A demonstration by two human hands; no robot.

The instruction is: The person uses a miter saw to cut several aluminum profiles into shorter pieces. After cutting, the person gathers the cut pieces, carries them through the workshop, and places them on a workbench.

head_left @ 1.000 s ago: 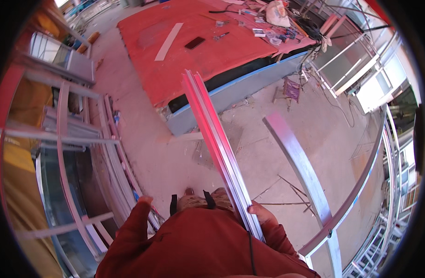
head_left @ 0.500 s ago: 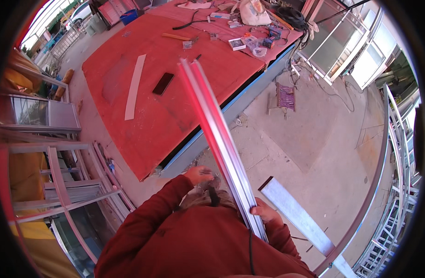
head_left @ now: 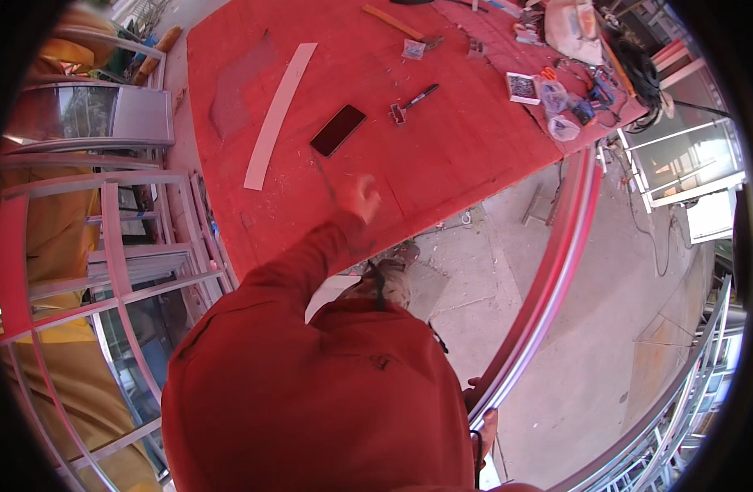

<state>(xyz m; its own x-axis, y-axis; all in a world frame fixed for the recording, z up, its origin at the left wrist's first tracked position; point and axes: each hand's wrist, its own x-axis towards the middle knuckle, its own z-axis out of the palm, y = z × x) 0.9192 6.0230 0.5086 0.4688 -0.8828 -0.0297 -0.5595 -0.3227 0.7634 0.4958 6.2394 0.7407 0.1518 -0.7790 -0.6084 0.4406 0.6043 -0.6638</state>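
My right hand point(head_left: 485, 426) grips the lower end of a long silver metal profile point(head_left: 534, 316), which slants up and away to the right beside the table's edge. Most of that forearm is hidden by my body. My left hand point(head_left: 360, 198) is over the near part of the red-covered table point(head_left: 442, 180), its fingers loosely curled and apart with nothing visible in them. Just beyond it lies a black phone point(head_left: 339, 131). A small tool with a dark handle point(head_left: 416, 100) rests past the phone, and a long pale strip point(head_left: 281, 115) lies to the left.
A hammer point(head_left: 397, 23) and a small plastic bag point(head_left: 413, 49) lie farther back. An open box of small parts point(head_left: 522, 88), plastic bags point(head_left: 562, 123) and a white sack point(head_left: 573, 31) crowd the right corner. Metal frames point(head_left: 114, 246) stand at left; more metal lengths point(head_left: 696, 369) are at right.
My left hand has moved forward from near my body to over the table. The metal profile has swung right, off the table's front, still in my right hand. The view has shifted.
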